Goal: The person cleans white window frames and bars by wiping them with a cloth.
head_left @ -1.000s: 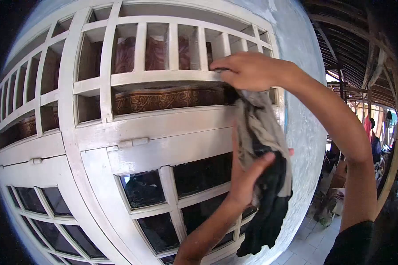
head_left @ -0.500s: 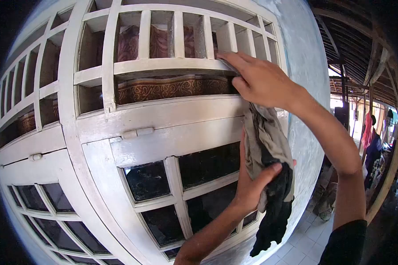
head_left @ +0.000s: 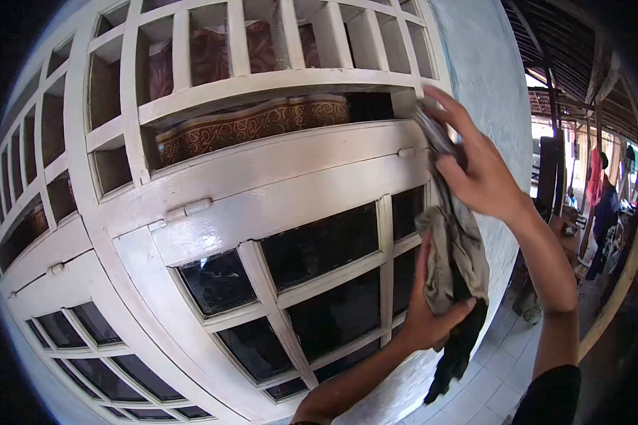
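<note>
A grey and black cloth (head_left: 461,255) hangs between my two hands along the right side of the white window frame (head_left: 283,191). My right hand (head_left: 478,166) pinches its upper end against the frame's right edge, level with the slatted vent (head_left: 262,85). Lower down, my left hand (head_left: 432,319) grips the bunched middle of the cloth, thumb across the front. The black tail of the cloth dangles below that hand. Part of the upper cloth is hidden behind my right fingers.
Dark glass panes (head_left: 333,244) fill the window below the vent, and a patterned curtain (head_left: 255,131) shows behind it. A pale blue wall (head_left: 485,92) adjoins on the right. Farther off are a tiled floor (head_left: 496,368) and hanging clothes (head_left: 602,219).
My right hand has moved from the vent slats right and down to the frame's edge. My left hand and the cloth have shifted slightly right and down. The view has turned a little.
</note>
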The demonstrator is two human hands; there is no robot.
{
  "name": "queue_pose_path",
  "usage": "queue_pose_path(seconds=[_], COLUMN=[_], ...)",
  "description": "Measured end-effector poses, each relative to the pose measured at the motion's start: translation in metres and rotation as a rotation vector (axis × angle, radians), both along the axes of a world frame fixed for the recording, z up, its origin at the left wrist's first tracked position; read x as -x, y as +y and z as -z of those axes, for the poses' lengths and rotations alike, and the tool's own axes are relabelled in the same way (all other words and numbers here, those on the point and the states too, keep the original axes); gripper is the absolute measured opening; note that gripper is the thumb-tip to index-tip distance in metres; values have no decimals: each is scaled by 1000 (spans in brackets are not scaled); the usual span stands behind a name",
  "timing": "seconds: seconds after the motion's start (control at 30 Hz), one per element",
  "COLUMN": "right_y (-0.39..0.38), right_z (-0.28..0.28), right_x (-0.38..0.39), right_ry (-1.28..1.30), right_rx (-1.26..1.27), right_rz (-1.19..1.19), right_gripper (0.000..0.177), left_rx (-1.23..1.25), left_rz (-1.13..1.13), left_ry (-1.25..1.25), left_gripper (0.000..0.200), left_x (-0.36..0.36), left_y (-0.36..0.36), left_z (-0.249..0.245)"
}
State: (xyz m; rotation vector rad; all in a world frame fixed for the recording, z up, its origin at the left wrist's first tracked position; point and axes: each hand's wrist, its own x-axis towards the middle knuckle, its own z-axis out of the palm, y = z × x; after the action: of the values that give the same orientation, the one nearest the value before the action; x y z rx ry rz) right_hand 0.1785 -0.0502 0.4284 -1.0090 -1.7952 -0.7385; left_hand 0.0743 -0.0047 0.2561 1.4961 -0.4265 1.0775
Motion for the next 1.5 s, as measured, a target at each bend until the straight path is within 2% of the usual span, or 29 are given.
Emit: queue_pose_path(seconds=[0.03, 0.1, 0.17, 0.27, 0.3, 0.37, 0.47, 0.5, 0.6, 0.77, 0.9, 1.0, 1.1, 1.13, 1.17, 1.2, 1.23, 1.3, 1.37, 1.5], right_y=[8, 18, 27, 55, 64, 84, 87, 88, 84, 81, 83, 96, 102, 103, 104, 104, 99, 86, 72, 84], right_z=[-8, -31, -44, -46, -46, -40, -38, -37, -35, -19, -23, -31, -36, -35, -35, -35, -35, -34, -33, -29], right_x=[1, 15, 44, 85, 92, 105, 95, 92, 62, 4, 25, 68, 115, 116, 115, 112, 99, 78, 71, 94], right_ry=[-62, -305, -328, -327, -360, -369, -361, -360, -305, -126, -20, -101, -109, -108, -106, -107, -107, -5, 124, 35], right_rx=[-62, -285, -384, -604, -596, -652, -670, -662, -569, -465, -359, -509, -542, -532, -521, -509, -413, -362, -231, -289], right_rz=[-34, 67, 43, 259, 248, 318, 381, 384, 603, 483, 147, 69, 133, 100, 68, 37, -91, -119, -101, 52], right_gripper=[71, 74, 72, 68, 59, 56, 51, 50, 50, 52, 53, 48, 52, 51, 51, 51, 55, 59, 68, 73], left_rx=[-22, 8, 53, 130, 168, 241, 206, 240, 197, -13, 53, 182, 274, 312, 322, 334, 341, 268, 158, 248], left_rz=[-82, -128, -175, -292, -291, -284, -382, -310, -226, -255, -238, -197, -328, -355, -204, -256, -309, -265, -339, -325], left_ry=[-18, -65, -125, -202, -206, -206, -230, -231, -168, -70, -104, -139, -181, -199, -196, -159, -125, -123, -167, -190], left_gripper=[99, 99, 100, 100, 99, 97, 86, 83, 94, 93, 92, 91, 74, 69, 82, 77, 72, 70, 72, 67], left_x=[3, 7, 13, 26, 33, 43, 37, 36, 34, 16, 22, 36, 52, 57, 66, 65, 64, 58, 46, 45], left_y=[-1, 0, 0, 2, 2, 0, 16, 9, 5, 12, 3, 1, 7, 6, 0, -2, -5, -13, -4, 1], left_z=[-8, -20, -31, -46, -49, -54, -47, -51, -52, -48, -50, -48, -43, -47, -52, -49, -45, -49, -46, -40])
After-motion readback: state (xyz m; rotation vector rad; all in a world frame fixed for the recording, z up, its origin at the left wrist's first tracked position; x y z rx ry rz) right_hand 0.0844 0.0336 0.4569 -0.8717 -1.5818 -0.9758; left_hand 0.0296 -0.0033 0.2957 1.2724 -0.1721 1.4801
